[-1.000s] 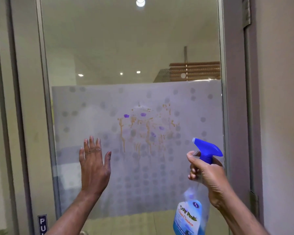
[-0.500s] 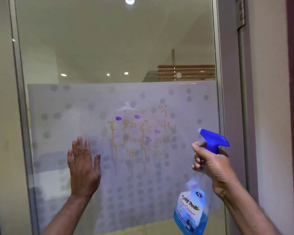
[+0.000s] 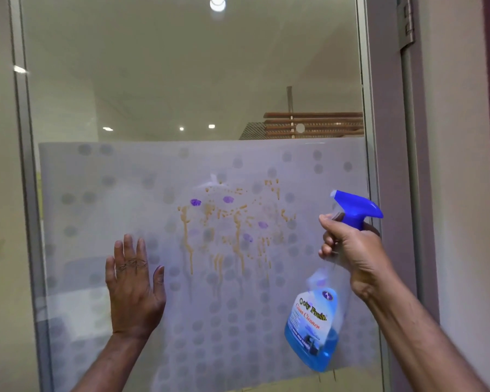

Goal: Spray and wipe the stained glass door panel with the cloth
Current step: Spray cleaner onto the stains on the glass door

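Spraying step: the right hand [image 3: 351,250] grips the spray bottle [image 3: 317,321] beside the stains [image 3: 232,224]; the left hand [image 3: 133,287], fingers straight, presses the glass door panel [image 3: 111,193]. Next, squeezing the trigger.

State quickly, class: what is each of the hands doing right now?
Left hand: open, fingers straight, flat on the glass door panel.
Right hand: closed round the neck of the spray bottle.
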{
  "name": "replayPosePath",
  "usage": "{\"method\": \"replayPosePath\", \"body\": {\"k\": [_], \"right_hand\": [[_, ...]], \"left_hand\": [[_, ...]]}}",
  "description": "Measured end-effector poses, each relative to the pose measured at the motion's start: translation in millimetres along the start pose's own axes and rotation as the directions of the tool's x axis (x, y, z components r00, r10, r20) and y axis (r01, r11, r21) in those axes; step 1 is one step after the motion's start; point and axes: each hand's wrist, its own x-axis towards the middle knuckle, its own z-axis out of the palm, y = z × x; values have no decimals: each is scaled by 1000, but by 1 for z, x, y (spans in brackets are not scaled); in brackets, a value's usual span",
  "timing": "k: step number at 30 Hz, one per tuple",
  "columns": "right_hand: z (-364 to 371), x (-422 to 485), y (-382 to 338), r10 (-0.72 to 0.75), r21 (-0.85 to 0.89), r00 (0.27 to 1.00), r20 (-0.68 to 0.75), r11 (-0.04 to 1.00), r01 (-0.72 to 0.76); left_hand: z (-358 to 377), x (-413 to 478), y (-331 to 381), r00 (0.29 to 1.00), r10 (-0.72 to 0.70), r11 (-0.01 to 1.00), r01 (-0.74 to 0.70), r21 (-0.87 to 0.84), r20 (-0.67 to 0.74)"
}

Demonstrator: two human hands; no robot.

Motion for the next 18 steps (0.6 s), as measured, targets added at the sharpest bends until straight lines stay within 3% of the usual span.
{"method": "replayPosePath", "body": {"k": [10, 18], "right_hand": [[55, 16, -13, -18, -17, 995, 99, 1000, 19], [117, 1, -11, -8, -50, 966, 259, 999, 22]], "left_hand": [[0, 0, -1, 1000, -12, 1000, 12, 23, 8], [-1, 1, -2, 1000, -5, 1000, 5, 17, -7]]}}
